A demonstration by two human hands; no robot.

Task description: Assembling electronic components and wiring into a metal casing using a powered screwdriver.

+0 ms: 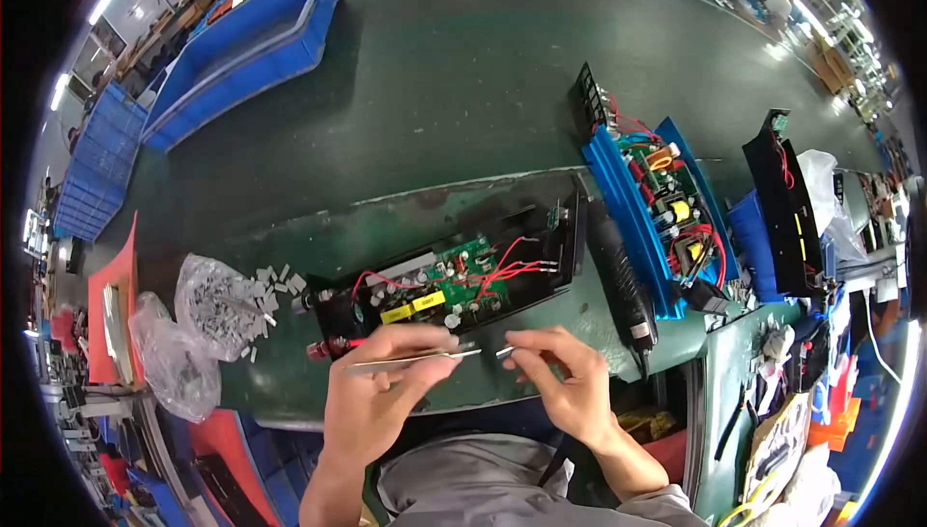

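My left hand (pixel 372 387) is closed on a pair of metal tweezers (pixel 410 361), whose tip points right. My right hand (pixel 570 382) pinches a small grey piece (pixel 504 352) between thumb and fingertips, a short gap away from that tip. Just beyond both hands lies an open black housing (pixel 570 271) with a green circuit board (pixel 468 271), yellow-wrapped parts and red wires. At its left end are round terminals (pixel 317 351). Left of it, a clear plastic bag (pixel 208 300) spills small grey pieces (pixel 280 281) onto the bench.
A blue open housing (pixel 618 199) with a circuit board stands to the right, beside a black electric screwdriver (pixel 623 286). Farther right leans a black panel (pixel 777 208) with red wires. Blue bins (pixel 241 73) sit at the far left of the green bench (pixel 463 54). A red folder (pixel 111 305) stands near left.
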